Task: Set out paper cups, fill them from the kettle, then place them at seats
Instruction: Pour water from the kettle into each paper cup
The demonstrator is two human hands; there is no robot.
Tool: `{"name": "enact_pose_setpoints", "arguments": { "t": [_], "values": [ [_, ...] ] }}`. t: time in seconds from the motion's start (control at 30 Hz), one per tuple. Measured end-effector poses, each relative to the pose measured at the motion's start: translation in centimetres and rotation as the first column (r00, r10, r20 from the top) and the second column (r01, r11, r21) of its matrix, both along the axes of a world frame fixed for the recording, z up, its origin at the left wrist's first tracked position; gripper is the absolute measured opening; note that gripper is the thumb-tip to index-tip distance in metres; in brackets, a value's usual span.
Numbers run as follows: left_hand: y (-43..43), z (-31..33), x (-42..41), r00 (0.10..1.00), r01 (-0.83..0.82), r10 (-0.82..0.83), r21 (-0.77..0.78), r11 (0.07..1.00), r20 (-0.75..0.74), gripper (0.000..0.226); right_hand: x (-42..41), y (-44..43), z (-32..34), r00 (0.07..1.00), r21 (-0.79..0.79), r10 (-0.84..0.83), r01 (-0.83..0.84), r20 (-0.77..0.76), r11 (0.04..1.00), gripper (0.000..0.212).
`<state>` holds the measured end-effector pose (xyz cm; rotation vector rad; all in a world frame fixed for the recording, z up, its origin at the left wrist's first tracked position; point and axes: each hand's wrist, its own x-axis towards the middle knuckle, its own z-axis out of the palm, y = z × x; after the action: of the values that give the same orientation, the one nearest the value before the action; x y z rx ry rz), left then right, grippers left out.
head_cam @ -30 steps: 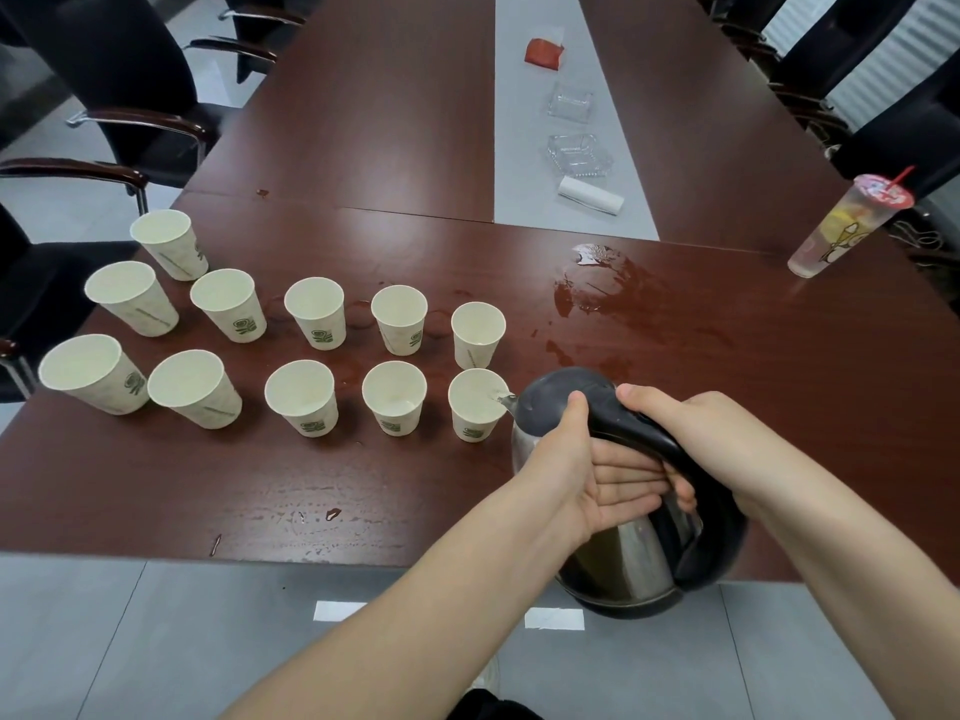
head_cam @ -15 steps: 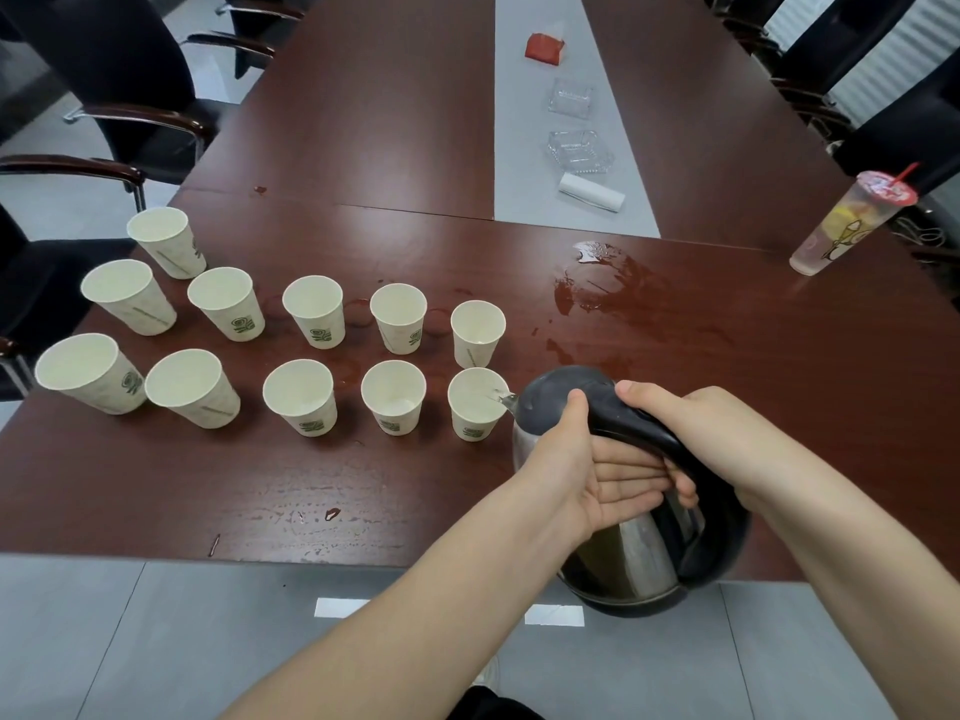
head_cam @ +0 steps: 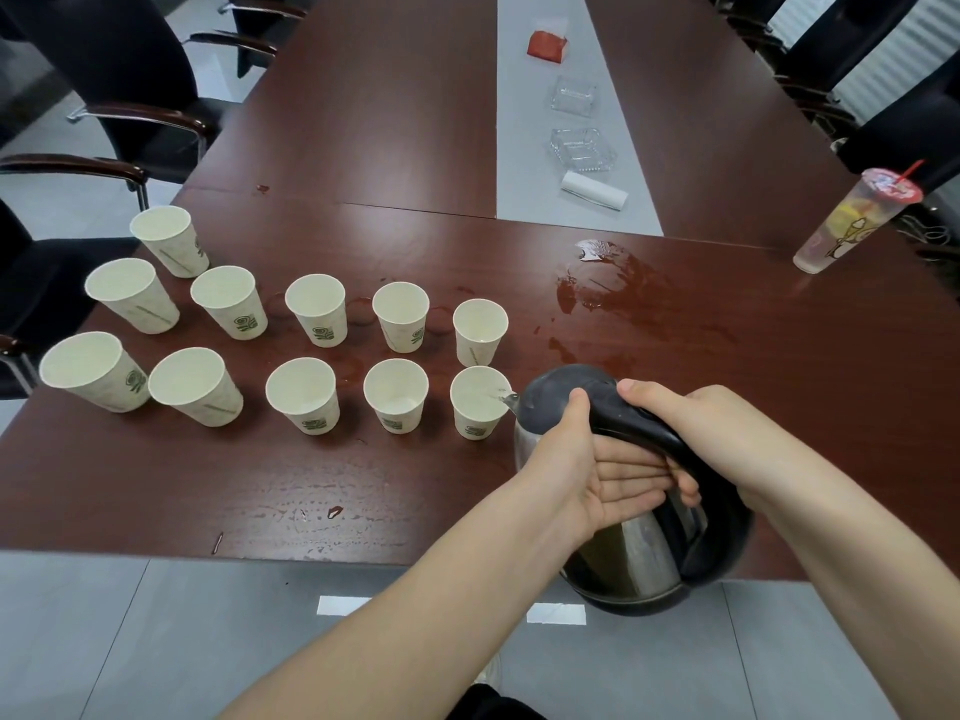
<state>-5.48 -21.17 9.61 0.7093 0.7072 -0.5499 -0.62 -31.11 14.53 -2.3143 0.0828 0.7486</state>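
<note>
**Hands and kettle.** The right hand (head_cam: pixel 691 428) gripped the black handle (head_cam: pixel 636 431) of a stainless-steel kettle (head_cam: pixel 623 553), with the fingers curled round it. The left hand (head_cam: pixel 597 472) lay flat against the kettle's side below the handle, fingers straight and thumb raised against the black lid (head_cam: pixel 553 402). The kettle was held off the dark wooden table (head_cam: pixel 779 381) at its near edge and tilted to the left. Its spout (head_cam: pixel 510 401) sat over the rim of the rightmost front cup (head_cam: pixel 477 413). A thin stream seemed to pass from spout to cup, though it was too fine to confirm.

**Cups.** Eleven paper cups (head_cam: pixel 303 394) stood upright in two loose rows on the left half of the table, five in front and six behind. Several bore a green printed mark.

**Other items.**
- A puddle (head_cam: pixel 597 283) lay on the table beyond the kettle, with smaller wet patches between it and the cups.
- A clear plastic drink cup (head_cam: pixel 852 220) with a red sealed top and a red straw stood at the far right.
- Along the grey centre strip (head_cam: pixel 524 163) lay a white roll (head_cam: pixel 595 192), two glass ashtrays (head_cam: pixel 583 148) and, farthest away, a red packet (head_cam: pixel 545 44).
- Black office chairs (head_cam: pixel 135 70) stood along the left side.
</note>
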Motion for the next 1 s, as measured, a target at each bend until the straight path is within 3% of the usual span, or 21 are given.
{"name": "enact_pose_setpoints", "arguments": {
  "t": [0.4, 1.0],
  "values": [
    [-0.6, -0.1, 0.1, 1.0, 0.003, -0.004, 0.021, 1.0, 0.024, 0.086, -0.2, -0.9, -0.4, 0.998, 0.031, 0.023, -0.025, 0.055, 0.999, 0.067],
    [-2.6, -0.5, 1.8, 0.992, -0.102, 0.083, 0.216, 0.971, 0.094, 0.08, 0.9, -2.7, -2.0, 0.994, 0.218, -0.011, -0.013, 0.11, 0.976, 0.068]
  ]
}}
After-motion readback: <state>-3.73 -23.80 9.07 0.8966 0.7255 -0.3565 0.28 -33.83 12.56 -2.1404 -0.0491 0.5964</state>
